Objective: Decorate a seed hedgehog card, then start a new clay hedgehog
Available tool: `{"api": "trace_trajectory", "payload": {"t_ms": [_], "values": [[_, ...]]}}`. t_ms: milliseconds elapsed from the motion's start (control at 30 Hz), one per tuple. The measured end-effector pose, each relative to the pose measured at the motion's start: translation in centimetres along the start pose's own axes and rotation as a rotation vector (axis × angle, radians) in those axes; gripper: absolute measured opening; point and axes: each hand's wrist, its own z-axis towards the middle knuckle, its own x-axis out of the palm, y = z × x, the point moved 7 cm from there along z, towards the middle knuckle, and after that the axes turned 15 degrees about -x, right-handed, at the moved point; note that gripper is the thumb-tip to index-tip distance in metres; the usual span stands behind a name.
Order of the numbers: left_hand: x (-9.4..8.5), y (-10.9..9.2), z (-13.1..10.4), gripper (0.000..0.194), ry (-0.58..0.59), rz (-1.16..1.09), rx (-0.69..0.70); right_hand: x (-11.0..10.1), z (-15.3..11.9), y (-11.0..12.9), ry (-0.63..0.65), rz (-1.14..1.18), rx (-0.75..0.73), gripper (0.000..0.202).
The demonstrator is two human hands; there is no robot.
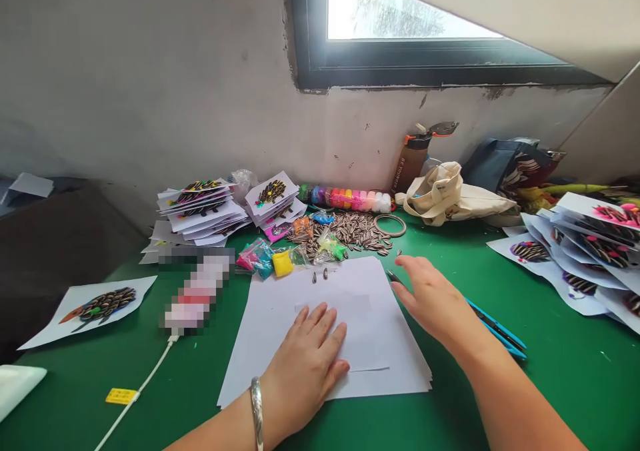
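My left hand (313, 361) lies flat on a stack of white paper (270, 331), fingers stretched out, a silver bangle on its wrist. Under its fingers is a smaller white sheet (367, 344). My right hand (433, 298) hovers by the stack's right edge, thumb and forefinger apart, with nothing visible between them. A single sunflower seed (399, 253) is just beyond its fingertips. Beneath this hand lies a tool with blue handles (500, 331); a dark pointed tip (393, 276) shows on the other side, perhaps its own. Two seeds (320, 276) rest near the paper's top edge.
Behind the paper are a seed pile (355, 231), bagged coloured clay (283, 263), a row of clay tubs (350, 198) and a tape ring (404, 225). Seed-picture stacks stand left (205, 214) and right (595, 251). A bottle (411, 161) and cloth bag (440, 194) stand by the wall.
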Motion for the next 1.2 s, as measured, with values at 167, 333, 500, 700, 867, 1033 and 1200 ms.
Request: {"api": "trace_trajectory", "payload": {"t_ms": [167,333,500,700,867,1033,1200], "values": [[-0.6,-0.7,-0.3,0.043,-0.007,-0.020,0.079,2.2,-0.5,-1.8,0.213,-0.134,0.097,0.051],[-0.3,-1.2,-0.7,0.047,0.070,-0.023,0.185,3.5,0.1,-1.5,0.221,-0.113,0.057,0.058],[0.1,-1.9,-1.3,0.053,0.103,-0.051,0.300,0.9,0.9,0.2,-0.212,0.554,0.067,0.034],[0.9,-2.0,-1.7,0.062,0.122,-0.071,0.311,2.8,1.5,4.7,-0.221,1.654,0.182,0.030],[1.0,-2.1,-1.6,0.062,0.134,-0.104,0.301,3.7,1.3,7.1,-0.194,1.615,0.098,0.021],[-0.3,-0.9,-0.8,0.049,0.085,-0.120,0.197,3.3,1.1,6.0,-0.221,1.060,-0.034,0.023],[0.3,1.3,-0.3,0.059,0.095,-0.100,0.060,3.2,1.5,5.4,-0.181,0.799,-0.112,0.023]]}}
